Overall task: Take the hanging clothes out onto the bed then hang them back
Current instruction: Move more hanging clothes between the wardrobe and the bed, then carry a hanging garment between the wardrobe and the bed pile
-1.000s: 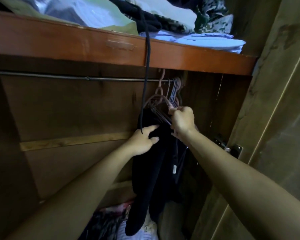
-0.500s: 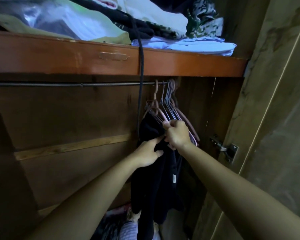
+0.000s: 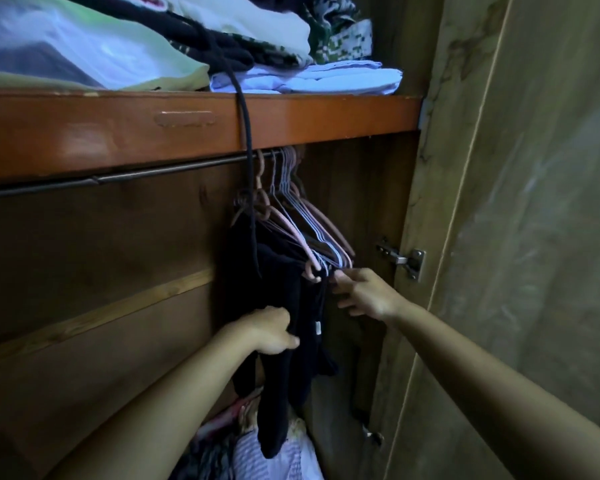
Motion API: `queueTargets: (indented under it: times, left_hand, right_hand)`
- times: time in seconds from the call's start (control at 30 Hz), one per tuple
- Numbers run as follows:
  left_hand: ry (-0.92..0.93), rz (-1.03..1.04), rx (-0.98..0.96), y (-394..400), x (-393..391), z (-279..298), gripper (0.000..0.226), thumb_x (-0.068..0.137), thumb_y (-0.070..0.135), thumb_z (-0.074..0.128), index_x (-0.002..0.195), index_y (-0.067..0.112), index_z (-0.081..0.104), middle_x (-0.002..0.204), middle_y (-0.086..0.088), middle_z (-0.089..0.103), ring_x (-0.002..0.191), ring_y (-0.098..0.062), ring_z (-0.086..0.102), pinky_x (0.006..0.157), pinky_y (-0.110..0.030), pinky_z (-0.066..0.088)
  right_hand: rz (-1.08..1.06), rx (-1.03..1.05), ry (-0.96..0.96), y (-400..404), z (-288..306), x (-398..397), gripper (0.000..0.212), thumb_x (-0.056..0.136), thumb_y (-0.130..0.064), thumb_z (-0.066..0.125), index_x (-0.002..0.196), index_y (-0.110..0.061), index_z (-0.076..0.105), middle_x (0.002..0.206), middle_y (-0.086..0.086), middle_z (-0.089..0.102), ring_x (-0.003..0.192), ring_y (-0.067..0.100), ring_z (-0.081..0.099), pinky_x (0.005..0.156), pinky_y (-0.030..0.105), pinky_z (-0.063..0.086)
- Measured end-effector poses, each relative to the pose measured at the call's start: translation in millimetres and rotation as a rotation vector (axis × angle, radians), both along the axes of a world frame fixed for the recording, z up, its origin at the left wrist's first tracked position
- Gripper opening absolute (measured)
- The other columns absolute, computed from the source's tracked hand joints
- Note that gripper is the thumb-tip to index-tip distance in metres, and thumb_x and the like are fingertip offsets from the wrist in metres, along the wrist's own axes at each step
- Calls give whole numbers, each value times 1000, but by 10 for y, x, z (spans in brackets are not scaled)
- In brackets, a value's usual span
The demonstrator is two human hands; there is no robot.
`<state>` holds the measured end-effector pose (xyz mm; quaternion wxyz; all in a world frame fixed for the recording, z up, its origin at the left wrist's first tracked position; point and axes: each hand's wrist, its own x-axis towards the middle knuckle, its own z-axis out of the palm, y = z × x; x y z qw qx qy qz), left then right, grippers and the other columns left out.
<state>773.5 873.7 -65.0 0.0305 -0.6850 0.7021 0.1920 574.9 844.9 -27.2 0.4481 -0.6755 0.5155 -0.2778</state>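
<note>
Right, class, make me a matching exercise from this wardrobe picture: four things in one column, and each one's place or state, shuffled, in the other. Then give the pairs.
Things
1. hangers
2. folded clothes
3. black garment
4. hinge

Places or states
A. stacked on the top shelf
B. fixed to the door on the right
C. hooked in a bunch on the rail
D. hanging down, with the left hand on it

Pairs: 1-C, 2-A, 3-D, 4-B
</note>
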Motion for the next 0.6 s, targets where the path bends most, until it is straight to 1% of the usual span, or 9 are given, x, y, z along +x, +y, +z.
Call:
queueTargets:
  times: [0.07, 0.13, 0.2, 0.23, 0.3, 0.37, 0.47, 0.53, 0.6]
  left_hand:
    - [-30, -121, 124, 47, -141, -78, 57, 89, 46, 61, 129, 5, 57, 131, -14, 59, 117, -30, 58, 97, -33, 48]
    - [-13, -232, 168, 81, -346, -189, 61, 90, 47, 59, 135, 6, 54, 136, -12, 56, 122, -28, 55, 103, -37, 45]
    - [28, -343, 178, 143, -656, -277, 64, 90, 48, 59, 139, 8, 50, 140, -11, 53, 125, -26, 53, 105, -37, 44]
    - [62, -401, 186, 189, -844, -305, 62, 91, 47, 59, 139, 8, 51, 138, -11, 55, 122, -24, 55, 103, -37, 45]
    - [161, -504, 198, 318, -1265, -327, 48, 93, 41, 60, 129, 9, 59, 123, -10, 64, 110, -22, 61, 97, -38, 49]
    - [261, -598, 190, 460, -1699, -319, 33, 94, 36, 61, 114, 10, 66, 111, -9, 68, 103, -22, 64, 92, -38, 50]
    - [290, -765, 177, 614, -2307, -360, 20, 92, 34, 62, 102, 17, 67, 105, -6, 70, 99, -20, 64, 82, -34, 49]
    - [261, -871, 153, 727, -2694, -422, 24, 92, 35, 61, 106, 16, 67, 106, -6, 68, 98, -21, 63, 74, -30, 47]
    - [237, -964, 128, 871, -3064, -504, 32, 92, 37, 61, 117, 17, 64, 112, -6, 67, 102, -23, 63, 80, -32, 50]
  right_hand:
    - [-62, 39, 9, 140, -127, -147, 35, 105, -40, 40, 117, -15, 60, 120, 15, 66, 104, 31, 68, 95, 49, 52]
    - [-109, 73, 8, 341, -236, -346, 32, 104, -38, 43, 116, -15, 60, 116, 9, 68, 101, 27, 70, 93, 45, 55]
    - [-155, 74, 32, 594, -334, -592, 25, 102, -34, 50, 108, -14, 64, 107, 7, 71, 95, 22, 71, 78, 32, 59]
    - [-177, 57, 65, 720, -397, -733, 22, 100, -30, 55, 104, -13, 67, 101, 6, 72, 89, 20, 72, 69, 26, 56]
    - [-224, 25, 148, 993, -536, -1039, 13, 94, -21, 64, 95, -11, 73, 87, 5, 74, 77, 16, 70, 63, 24, 52]
    - [-267, 19, 255, 1297, -648, -1332, 14, 88, -26, 70, 92, -13, 75, 83, 3, 74, 75, 12, 68, 70, 32, 57]
    - [-369, 25, 414, 1764, -729, -1748, 26, 88, -38, 69, 103, -17, 73, 96, -1, 74, 87, 12, 69, 82, 36, 56]
    - [-459, 55, 471, 2066, -790, -2035, 27, 92, -36, 65, 109, -15, 69, 104, 2, 71, 93, 16, 67, 84, 35, 56]
    - [-529, 79, 538, 2362, -874, -2323, 25, 95, -30, 60, 113, -13, 66, 110, 3, 69, 97, 18, 66, 87, 35, 56]
